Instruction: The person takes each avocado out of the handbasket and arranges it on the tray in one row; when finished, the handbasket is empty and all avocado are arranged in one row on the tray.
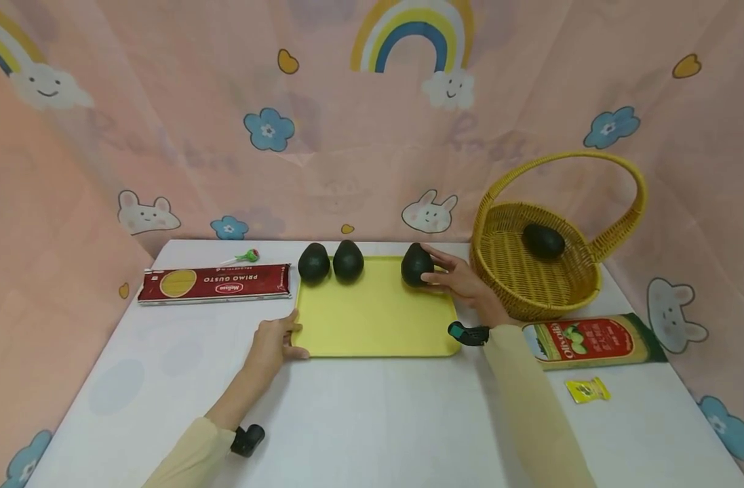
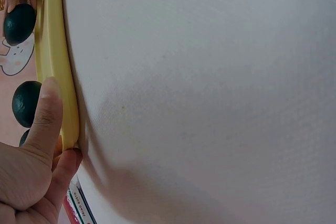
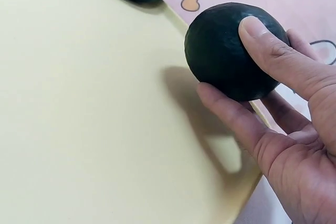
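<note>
Gripping the near left corner of a flat, rectangular yellow tray (image 1: 372,318), the left hand (image 1: 279,339) has its thumb and fingers closed on the rim. Farther back, the right hand (image 1: 460,279) curls parted thumb and fingers round one dark green, pear-shaped avocado (image 1: 416,266) over the tray's far right part, contact with the surface being unclear; two matching avocados (image 1: 348,262) stand just beside each other at the far left corner. Right of the tray: one yellow woven basket (image 1: 502,236) with arched handle, holding a fourth dark avocado (image 1: 544,241).
</note>
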{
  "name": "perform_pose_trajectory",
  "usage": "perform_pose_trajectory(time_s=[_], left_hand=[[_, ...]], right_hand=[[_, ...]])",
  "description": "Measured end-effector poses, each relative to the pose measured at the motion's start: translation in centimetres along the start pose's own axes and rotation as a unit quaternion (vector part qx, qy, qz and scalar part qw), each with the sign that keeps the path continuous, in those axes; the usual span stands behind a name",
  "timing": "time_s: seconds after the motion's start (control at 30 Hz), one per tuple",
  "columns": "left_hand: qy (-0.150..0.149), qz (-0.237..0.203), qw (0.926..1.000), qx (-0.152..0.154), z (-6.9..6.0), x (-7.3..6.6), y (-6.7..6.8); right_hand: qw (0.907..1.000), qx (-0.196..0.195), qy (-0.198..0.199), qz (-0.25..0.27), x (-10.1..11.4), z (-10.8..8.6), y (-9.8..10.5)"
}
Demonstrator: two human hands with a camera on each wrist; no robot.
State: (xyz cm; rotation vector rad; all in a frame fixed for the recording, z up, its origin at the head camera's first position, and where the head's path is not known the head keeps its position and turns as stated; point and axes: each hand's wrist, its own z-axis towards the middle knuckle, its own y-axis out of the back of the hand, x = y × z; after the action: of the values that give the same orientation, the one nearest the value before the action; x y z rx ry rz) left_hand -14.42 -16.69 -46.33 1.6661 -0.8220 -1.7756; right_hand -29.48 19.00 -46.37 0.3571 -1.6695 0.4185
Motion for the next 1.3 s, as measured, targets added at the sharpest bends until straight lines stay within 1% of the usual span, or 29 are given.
perform_pose_trajectory(time_s=[0.17, 0.33, 0.5, 0.6, 0.7, 0.77, 0.87, 0.97, 1.07, 1.13, 1.3], left_hand=[[-0.015, 0.004, 0.9998, -0.009, -0.2, 0.1, -0.1], [-0.011, -0.003, 0.9999, -0.007, -0.3, 0.1, -0.2], [-0.008, -0.008, 0.9999, -0.009, -0.2, 0.1, -0.3], [-0.015, -0.009, 0.9998, -0.013, -0.1, 0.1, -0.3], [-0.013, -0.017, 0.9997, -0.012, 0.0, 0.1, -0.4], [-0.015, -0.021, 0.9996, -0.012, 0.0, 0.2, -0.4], [-0.015, -0.022, 0.9996, -0.013, 0.1, 0.1, -0.4], [-0.017, -0.014, 0.9996, -0.015, 0.1, 0.2, -0.4], [-0.016, -0.008, 0.9997, -0.016, 0.2, 0.2, -0.3], [-0.017, -0.004, 0.9997, -0.016, 0.2, 0.2, -0.2], [-0.02, 0.001, 0.9997, -0.017, 0.2, 0.3, -0.3]], right_hand=[[0.9998, -0.006, -0.008, 0.016, -0.4, 0.7, -0.4], [0.9997, -0.003, -0.006, 0.025, -0.5, 1.2, -0.8], [0.9991, 0.0, -0.012, 0.041, -0.5, 2.0, -1.0], [0.9991, -0.004, -0.018, 0.039, -0.5, 2.5, -1.2], [0.9996, -0.005, -0.018, 0.024, -0.5, 2.9, -1.5], [0.9998, -0.001, -0.014, 0.013, -0.5, 3.1, -1.8], [0.9999, 0.015, 0.004, 0.005, -0.6, 3.4, -2.1], [0.9989, 0.037, 0.026, 0.01, -0.8, 3.7, -2.5], [0.9982, 0.048, 0.035, 0.01, -1.0, 4.0, -3.1], [0.9986, 0.042, 0.03, 0.009, -0.9, 4.2, -3.6], [0.9999, 0.008, 0.007, 0.008, -0.7, 4.8, -4.9]])
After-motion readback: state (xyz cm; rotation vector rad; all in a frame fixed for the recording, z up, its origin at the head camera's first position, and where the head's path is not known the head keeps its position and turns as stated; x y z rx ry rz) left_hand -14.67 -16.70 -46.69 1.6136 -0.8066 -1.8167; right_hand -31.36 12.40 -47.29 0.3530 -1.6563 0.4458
